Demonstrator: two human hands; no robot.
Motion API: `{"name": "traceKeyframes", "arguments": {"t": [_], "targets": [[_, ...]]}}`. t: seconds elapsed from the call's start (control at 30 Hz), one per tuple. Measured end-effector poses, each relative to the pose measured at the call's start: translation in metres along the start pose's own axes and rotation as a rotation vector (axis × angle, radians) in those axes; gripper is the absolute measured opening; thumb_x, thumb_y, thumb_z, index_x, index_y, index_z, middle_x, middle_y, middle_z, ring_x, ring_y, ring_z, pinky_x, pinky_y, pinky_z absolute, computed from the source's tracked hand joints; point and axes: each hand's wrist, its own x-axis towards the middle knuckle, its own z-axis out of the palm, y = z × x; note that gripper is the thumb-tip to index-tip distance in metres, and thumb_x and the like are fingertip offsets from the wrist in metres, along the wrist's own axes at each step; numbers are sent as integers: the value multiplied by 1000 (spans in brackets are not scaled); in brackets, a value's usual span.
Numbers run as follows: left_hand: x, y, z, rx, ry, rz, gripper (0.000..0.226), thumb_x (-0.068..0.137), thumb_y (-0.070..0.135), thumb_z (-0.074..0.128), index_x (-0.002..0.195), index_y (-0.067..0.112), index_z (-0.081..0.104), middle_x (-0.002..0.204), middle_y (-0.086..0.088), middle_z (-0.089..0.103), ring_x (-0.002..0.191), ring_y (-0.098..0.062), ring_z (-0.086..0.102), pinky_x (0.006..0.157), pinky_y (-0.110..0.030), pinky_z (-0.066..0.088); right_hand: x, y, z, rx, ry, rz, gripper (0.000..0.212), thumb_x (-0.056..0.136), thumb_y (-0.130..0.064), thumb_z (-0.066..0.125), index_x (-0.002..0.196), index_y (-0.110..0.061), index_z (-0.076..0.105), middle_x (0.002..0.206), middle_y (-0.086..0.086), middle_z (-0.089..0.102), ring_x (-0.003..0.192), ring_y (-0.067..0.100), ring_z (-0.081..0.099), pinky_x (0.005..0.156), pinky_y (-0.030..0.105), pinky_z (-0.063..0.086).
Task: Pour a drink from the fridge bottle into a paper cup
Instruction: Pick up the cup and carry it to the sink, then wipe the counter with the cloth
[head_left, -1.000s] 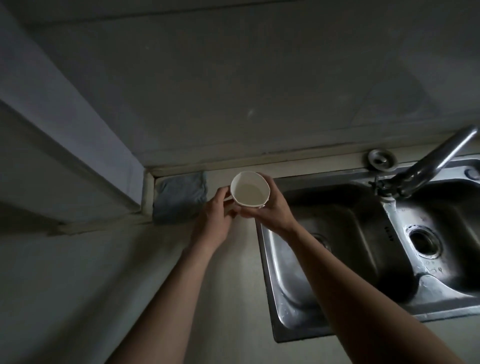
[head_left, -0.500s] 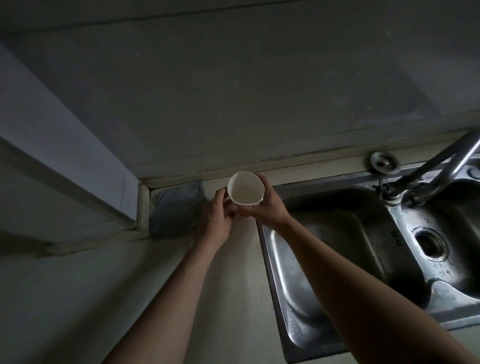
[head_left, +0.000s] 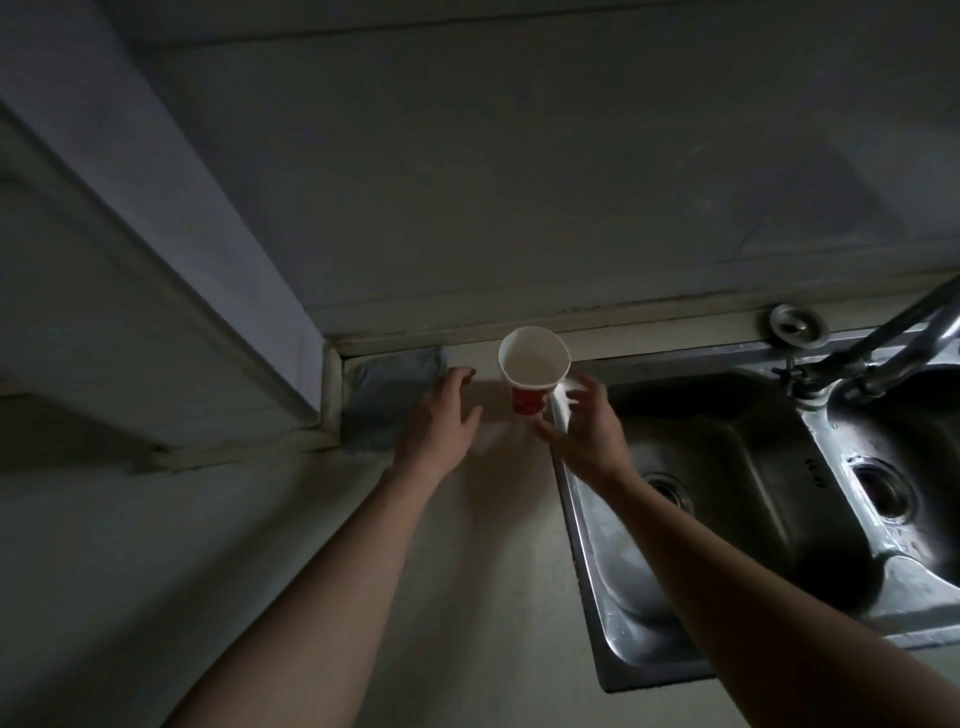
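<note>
A paper cup (head_left: 531, 375), white inside with a red outside, stands upright on the pale counter (head_left: 467, 545) near the back wall, just left of the sink. Its rim is slightly squashed out of round. My left hand (head_left: 441, 418) hovers a little to the cup's left with fingers spread, apart from it. Just right of the cup is my right hand (head_left: 584, 428), fingers apart and not touching the cup. No bottle is in view.
A steel double sink (head_left: 727, 519) lies right of the cup, with a tap (head_left: 883, 343) over its divider and a round metal plug (head_left: 793, 325) on the back ledge. A grey-blue cloth (head_left: 387, 400) lies in the counter's back left corner. A wall ledge (head_left: 156, 249) juts out at left.
Both hands held the cup above the counter before. Now the cup stands on the counter and both hands have let go and drawn slightly apart.
</note>
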Motion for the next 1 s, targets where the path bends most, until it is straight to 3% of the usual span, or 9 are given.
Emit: {"name": "traceKeyframes", "arguments": {"t": [0.1, 0.17, 0.33, 0.43, 0.5, 0.63, 0.77, 0.87, 1.0], "targets": [[-4, -22, -24, 133, 10, -17, 42, 93, 17, 62, 133, 11, 51, 130, -16, 59, 120, -34, 54, 96, -40, 46, -43, 3, 9, -147, 205, 9, 28, 92, -39, 62, 113, -33, 44, 106, -4, 59, 88, 7, 58, 70, 31, 55], [-3, -35, -38, 218, -3, -20, 42, 93, 16, 62, 133, 9, 52, 129, -19, 58, 117, -38, 56, 95, -43, 48, -61, -8, 22, -201, 193, -1, 17, 95, -28, 57, 111, -27, 51, 106, -2, 62, 88, 8, 59, 75, 31, 55], [-3, -52, -64, 511, -37, 24, 40, 96, 27, 55, 135, 19, 49, 130, -8, 57, 114, -32, 60, 89, -41, 51, -52, -47, 68, -356, -6, -209, 21, 96, -24, 54, 117, -24, 56, 114, -6, 61, 98, 7, 59, 81, 23, 51], [6, -60, -73, 558, -58, 13, 39, 95, 21, 54, 134, 17, 49, 133, -10, 57, 116, -34, 59, 92, -45, 51, -26, -74, 91, -426, -106, -315, 17, 99, -27, 49, 113, -21, 57, 109, -6, 59, 92, 8, 58, 74, 20, 46], [12, -65, -76, 607, -110, 1, 48, 91, 13, 58, 138, 15, 46, 137, -12, 53, 121, -34, 55, 97, -49, 48, -6, -87, 104, -461, -159, -364, 16, 99, -30, 47, 110, -21, 56, 109, 0, 61, 93, 12, 61, 74, 23, 51], [26, -76, -75, 720, -185, -16, 54, 91, 10, 56, 142, 15, 40, 142, -12, 46, 128, -33, 50, 102, -51, 43, 34, -99, 128, -602, -214, -307, 24, 94, -22, 56, 118, -17, 56, 117, 8, 56, 107, 24, 58, 91, 39, 53], [43, -89, -69, 675, -200, -64, 43, 98, 9, 42, 140, 11, 41, 143, -14, 46, 127, -36, 51, 103, -47, 43, 62, -100, 145, -601, -164, -295, 29, 95, -11, 50, 124, -10, 57, 127, 16, 54, 115, 31, 54, 98, 42, 48], [53, -92, -65, 628, -181, -83, 49, 98, 6, 41, 146, 9, 33, 147, -15, 41, 132, -35, 44, 106, -46, 40, 72, -93, 154, -577, -159, -284, 35, 94, -8, 52, 129, -12, 48, 130, 16, 50, 116, 31, 51, 99, 42, 47], [63, -89, -63, 542, -136, -187, 57, 95, 4, 47, 148, 8, 29, 147, -18, 41, 136, -35, 40, 110, -45, 36, 81, -93, 160, -476, -118, -108, 46, 91, -9, 58, 133, -10, 40, 130, 18, 47, 117, 30, 49, 102, 41, 45]]}}
